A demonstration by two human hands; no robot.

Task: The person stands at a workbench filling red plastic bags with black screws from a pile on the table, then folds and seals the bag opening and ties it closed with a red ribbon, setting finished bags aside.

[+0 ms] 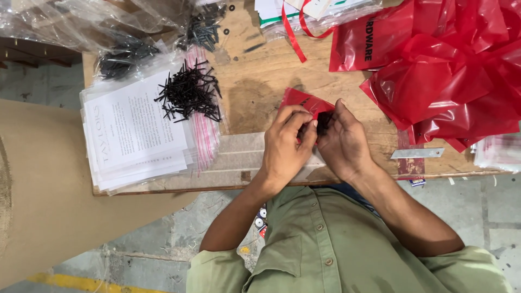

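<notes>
At the centre of the frame, the left hand (286, 142) and right hand (342, 142) pinch a small red bag (304, 100) open between them, dark screws (324, 122) at its mouth, with the loose screw pile (190, 92) upper left.

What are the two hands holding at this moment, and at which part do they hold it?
Both the left hand and the right hand hold a small red bag at its near end; dark screws show between the fingers.

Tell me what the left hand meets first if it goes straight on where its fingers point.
The small red bag that the left hand already touches, shared with the right hand; beyond it, probably bare table.
</notes>
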